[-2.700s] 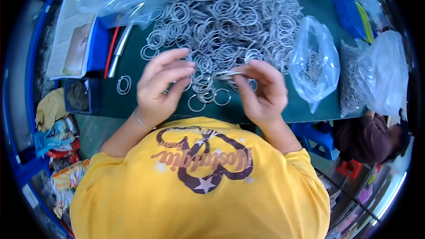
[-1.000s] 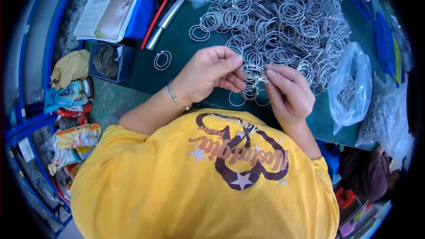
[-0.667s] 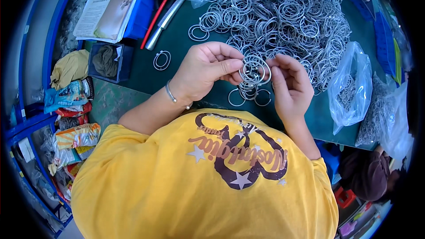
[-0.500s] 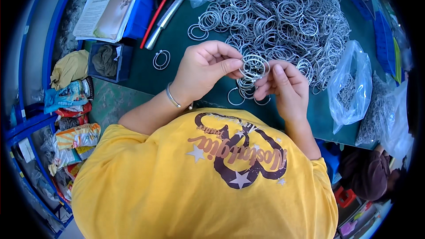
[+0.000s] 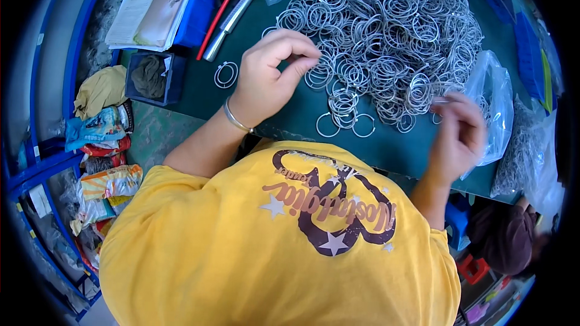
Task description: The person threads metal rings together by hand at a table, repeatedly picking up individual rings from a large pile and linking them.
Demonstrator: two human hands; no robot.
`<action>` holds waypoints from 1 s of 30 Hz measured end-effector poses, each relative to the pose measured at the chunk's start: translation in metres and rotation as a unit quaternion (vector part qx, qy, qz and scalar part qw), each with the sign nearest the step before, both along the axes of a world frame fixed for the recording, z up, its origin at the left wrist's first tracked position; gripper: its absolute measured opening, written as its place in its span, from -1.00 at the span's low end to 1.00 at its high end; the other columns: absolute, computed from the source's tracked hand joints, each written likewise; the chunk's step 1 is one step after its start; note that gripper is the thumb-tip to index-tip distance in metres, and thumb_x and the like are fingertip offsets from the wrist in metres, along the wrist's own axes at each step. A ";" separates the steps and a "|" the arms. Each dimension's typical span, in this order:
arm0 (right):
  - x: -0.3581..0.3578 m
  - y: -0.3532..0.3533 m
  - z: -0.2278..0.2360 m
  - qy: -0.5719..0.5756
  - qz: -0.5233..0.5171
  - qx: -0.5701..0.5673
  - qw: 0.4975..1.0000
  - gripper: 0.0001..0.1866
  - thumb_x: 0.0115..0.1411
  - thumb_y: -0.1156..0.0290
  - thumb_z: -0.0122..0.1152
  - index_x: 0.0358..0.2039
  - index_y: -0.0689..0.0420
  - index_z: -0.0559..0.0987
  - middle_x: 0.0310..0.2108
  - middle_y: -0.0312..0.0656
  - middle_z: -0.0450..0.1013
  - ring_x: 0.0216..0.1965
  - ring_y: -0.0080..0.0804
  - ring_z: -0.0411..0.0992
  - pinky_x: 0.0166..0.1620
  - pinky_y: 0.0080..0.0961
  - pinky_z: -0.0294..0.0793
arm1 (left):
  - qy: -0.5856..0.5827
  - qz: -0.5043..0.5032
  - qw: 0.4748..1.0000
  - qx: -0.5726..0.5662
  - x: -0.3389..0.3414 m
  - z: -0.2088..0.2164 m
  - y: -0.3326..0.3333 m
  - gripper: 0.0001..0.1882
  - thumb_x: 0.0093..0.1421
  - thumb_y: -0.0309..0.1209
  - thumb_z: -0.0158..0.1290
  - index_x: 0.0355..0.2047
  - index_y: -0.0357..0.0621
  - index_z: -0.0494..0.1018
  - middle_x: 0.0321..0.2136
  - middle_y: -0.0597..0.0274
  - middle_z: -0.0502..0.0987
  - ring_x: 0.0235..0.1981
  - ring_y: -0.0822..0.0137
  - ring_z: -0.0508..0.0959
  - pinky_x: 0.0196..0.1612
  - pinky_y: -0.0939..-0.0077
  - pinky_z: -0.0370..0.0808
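Note:
My left hand (image 5: 269, 72) hovers over the near left side of a pile of silvery metal rings (image 5: 393, 30), thumb and forefinger pinched together. Whatever may be between those fingertips is too small to make out. Off to the right, my right hand (image 5: 460, 136) is curled and blurred beside a clear plastic bag (image 5: 494, 105). A thin bright glint shows at its fingertips, but I cannot tell what it is. Between my hands, a small cluster of rings (image 5: 343, 101) lies on the green table. A separate pair of joined rings (image 5: 226, 75) rests left of my left hand.
A red stick (image 5: 215, 26) and a silver tapered rod (image 5: 229, 26) lie behind the left hand. Papers (image 5: 136, 12) top a blue bin (image 5: 196, 18); a dark box (image 5: 156, 78) holds cloth. Blue shelving (image 5: 45, 163) stands left. Another person's dark sleeve (image 5: 507, 238) is at lower right.
My hands have moved apart from the rings they held together in front of me. The right swung right towards the plastic bag; the left shifted slightly left and up.

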State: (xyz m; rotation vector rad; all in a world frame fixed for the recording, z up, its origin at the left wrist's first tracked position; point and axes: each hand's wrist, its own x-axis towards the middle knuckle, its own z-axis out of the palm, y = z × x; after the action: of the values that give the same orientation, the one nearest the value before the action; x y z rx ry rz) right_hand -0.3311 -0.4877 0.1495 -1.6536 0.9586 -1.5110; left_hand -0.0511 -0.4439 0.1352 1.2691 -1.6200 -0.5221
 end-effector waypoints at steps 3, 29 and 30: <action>-0.064 -0.027 0.001 0.067 -0.232 -0.111 0.964 -0.86 0.08 0.72 0.15 -0.32 0.29 0.52 -0.26 -0.09 0.49 -0.35 -0.46 0.46 -0.27 -0.58 0.51 | -0.016 0.005 0.994 0.108 0.004 -0.004 0.004 -0.90 0.04 -0.63 0.15 -0.39 -0.29 0.51 -0.30 0.22 0.48 -0.36 0.47 0.49 -0.33 0.68 0.44; 0.065 -0.002 -0.005 0.180 0.111 -0.165 0.963 -0.76 -0.11 0.66 0.34 -0.35 0.24 0.60 -0.48 -0.14 0.48 -0.53 -0.37 0.45 -0.50 -0.57 0.42 | 0.195 -0.034 0.940 0.279 -0.014 0.017 0.013 -0.90 0.12 -0.50 0.15 -0.45 -0.28 0.48 -0.55 0.26 0.51 -0.60 0.51 0.49 -0.53 0.71 0.43; 0.063 0.000 -0.007 0.184 0.112 -0.168 0.962 -0.73 -0.12 0.69 0.33 -0.33 0.25 0.60 -0.45 -0.11 0.49 -0.49 -0.35 0.47 -0.46 -0.57 0.45 | 0.231 -0.059 0.925 0.295 -0.014 0.017 0.012 -0.86 0.20 -0.46 0.08 -0.42 -0.32 0.48 -0.60 0.22 0.53 -0.63 0.47 0.51 -0.55 0.69 0.46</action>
State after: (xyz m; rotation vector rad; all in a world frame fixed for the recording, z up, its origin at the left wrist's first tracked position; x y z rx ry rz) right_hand -0.2676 -0.4876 0.1430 -2.2641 0.6904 -1.2876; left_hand -0.0648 -0.4321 0.1527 1.3365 -1.1715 -1.3537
